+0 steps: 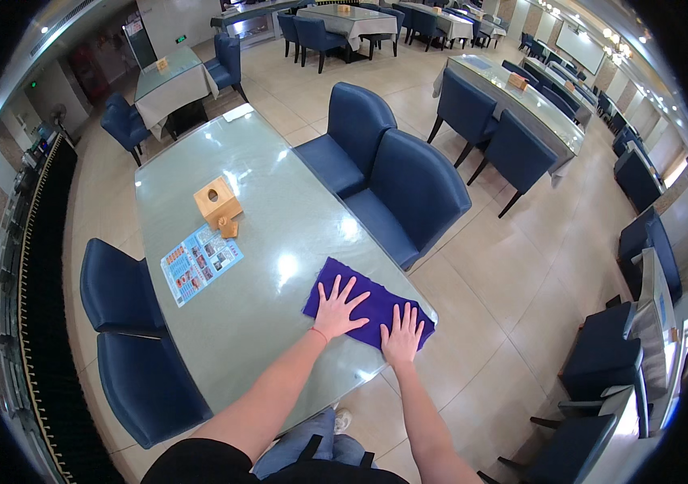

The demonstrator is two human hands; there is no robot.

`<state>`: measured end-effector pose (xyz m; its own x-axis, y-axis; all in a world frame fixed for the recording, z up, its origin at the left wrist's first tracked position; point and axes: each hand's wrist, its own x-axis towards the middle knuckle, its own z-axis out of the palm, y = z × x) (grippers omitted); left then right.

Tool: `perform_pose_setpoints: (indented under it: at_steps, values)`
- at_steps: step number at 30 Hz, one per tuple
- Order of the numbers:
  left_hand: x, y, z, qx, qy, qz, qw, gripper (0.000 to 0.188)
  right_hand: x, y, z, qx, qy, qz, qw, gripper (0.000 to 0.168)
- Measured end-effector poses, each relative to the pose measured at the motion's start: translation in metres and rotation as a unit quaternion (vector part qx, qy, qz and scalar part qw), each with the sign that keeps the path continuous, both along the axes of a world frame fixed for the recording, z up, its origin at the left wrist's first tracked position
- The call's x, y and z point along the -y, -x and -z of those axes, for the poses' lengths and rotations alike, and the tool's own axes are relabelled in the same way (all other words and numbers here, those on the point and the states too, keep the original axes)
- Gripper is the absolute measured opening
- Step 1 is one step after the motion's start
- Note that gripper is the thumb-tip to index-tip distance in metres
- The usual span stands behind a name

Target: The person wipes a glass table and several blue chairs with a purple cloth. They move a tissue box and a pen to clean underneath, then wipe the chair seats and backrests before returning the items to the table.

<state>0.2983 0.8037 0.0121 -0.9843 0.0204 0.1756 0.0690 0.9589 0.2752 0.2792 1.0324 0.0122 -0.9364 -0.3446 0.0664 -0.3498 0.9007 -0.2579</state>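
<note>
A purple cloth (374, 296) lies spread flat at the near right corner of a glass-topped dining table (271, 254). My left hand (338, 307) rests palm down on the cloth's left part, fingers spread, with a thin red band at the wrist. On the cloth's right part, near the table's edge, my right hand (402, 336) also lies flat with its fingers apart. Neither hand grasps the cloth. Farther up the table stand a wooden tissue box (218, 201) with a round hole and a small wooden piece (228, 227) against it.
A printed blue sheet (201, 264) lies left on the tabletop, and a white flat item (238, 112) at the far end. Blue chairs flank the table on the right (419, 187) and left (120, 287). Several other set tables and chairs stand beyond on the tiled floor (489, 266).
</note>
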Motion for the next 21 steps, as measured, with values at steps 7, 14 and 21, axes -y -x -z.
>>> perform_pose_setpoints:
  at_steps: [7,14,21]
  values:
    - [0.015,0.047,-0.001,0.015,-0.015,-0.001,1.0,0.077,0.031,0.068,0.0,-0.016,-0.02,0.011,1.0,0.066]
    - [0.009,-0.06,-0.021,0.009,-0.057,-0.106,0.993,0.074,0.062,0.01,-0.001,-0.009,-0.015,-0.106,0.994,0.067]
    - [-0.031,-0.239,-0.031,0.131,-0.052,-0.157,0.977,0.073,0.047,-0.144,-0.011,0.067,0.016,-0.232,0.97,0.066]
